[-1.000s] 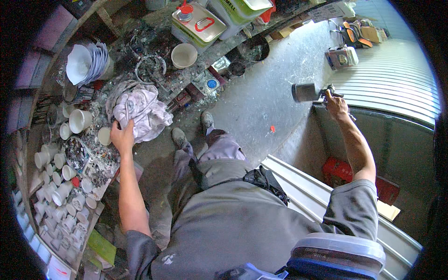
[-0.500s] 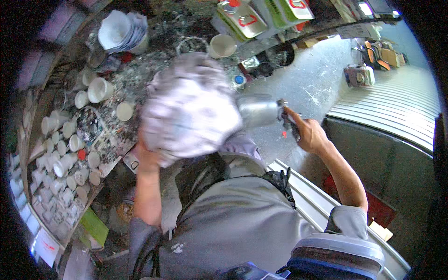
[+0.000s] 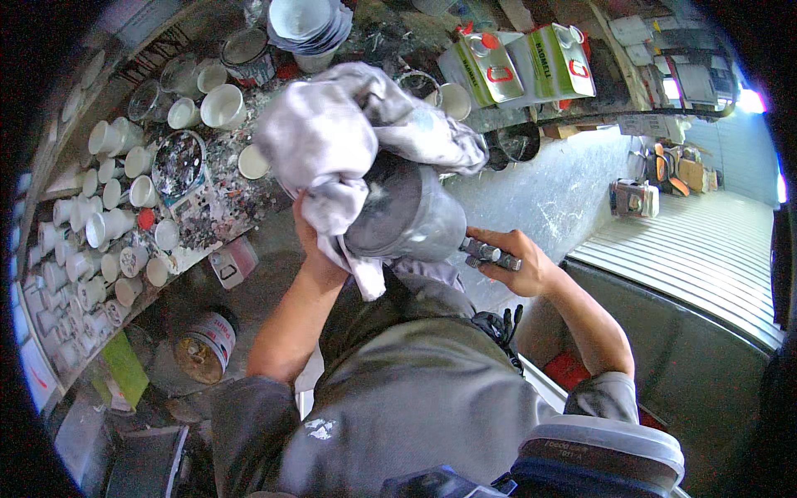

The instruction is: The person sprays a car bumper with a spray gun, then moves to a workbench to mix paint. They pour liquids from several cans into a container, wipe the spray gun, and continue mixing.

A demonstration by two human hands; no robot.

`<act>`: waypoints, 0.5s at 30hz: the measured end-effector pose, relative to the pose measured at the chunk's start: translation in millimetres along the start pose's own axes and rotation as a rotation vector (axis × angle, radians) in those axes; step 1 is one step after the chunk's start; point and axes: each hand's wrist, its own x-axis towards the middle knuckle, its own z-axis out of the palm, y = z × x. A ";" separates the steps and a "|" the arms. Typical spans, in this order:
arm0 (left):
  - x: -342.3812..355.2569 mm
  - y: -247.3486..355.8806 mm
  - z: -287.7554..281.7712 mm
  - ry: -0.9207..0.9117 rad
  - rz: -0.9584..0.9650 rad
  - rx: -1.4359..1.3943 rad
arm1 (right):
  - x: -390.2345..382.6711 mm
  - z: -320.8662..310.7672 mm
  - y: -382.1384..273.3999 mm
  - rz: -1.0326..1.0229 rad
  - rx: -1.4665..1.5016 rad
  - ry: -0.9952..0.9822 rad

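A grey metal cup is tilted in front of my body, its round end facing up and to the left. It belongs to what looks like a spray gun, whose metal knobs and body stick out from my right hand. The fingers of that hand are wrapped round the gun. My left hand grips a crumpled whitish rag with grey stains. The rag drapes over the cup's far and left rim, and one end hangs below my left fingers. Part of the cup's round end is hidden by the rag.
A paint-splattered bench runs along the left, crowded with several white cups. Stacked paper cones and green-and-silver cans stand at the back. Below the bench sits a paint bucket. A ridged pale panel is at right.
The rag has shifted up and left and opened out, uncovering more of the cup. The cup has moved left and turned its round end into view. My left hand has moved right and up.
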 end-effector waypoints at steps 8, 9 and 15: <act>0.4 6.9 13.4 -0.060 0.138 0.167 | 0.9 3.9 -9.8 0.120 0.302 -0.080; -4.2 6.2 17.5 -0.134 0.077 0.107 | -2.1 2.9 -14.5 0.082 0.385 -0.040; -16.5 -35.4 22.1 -0.118 0.512 1.235 | -0.6 14.1 -37.4 -0.050 0.424 0.281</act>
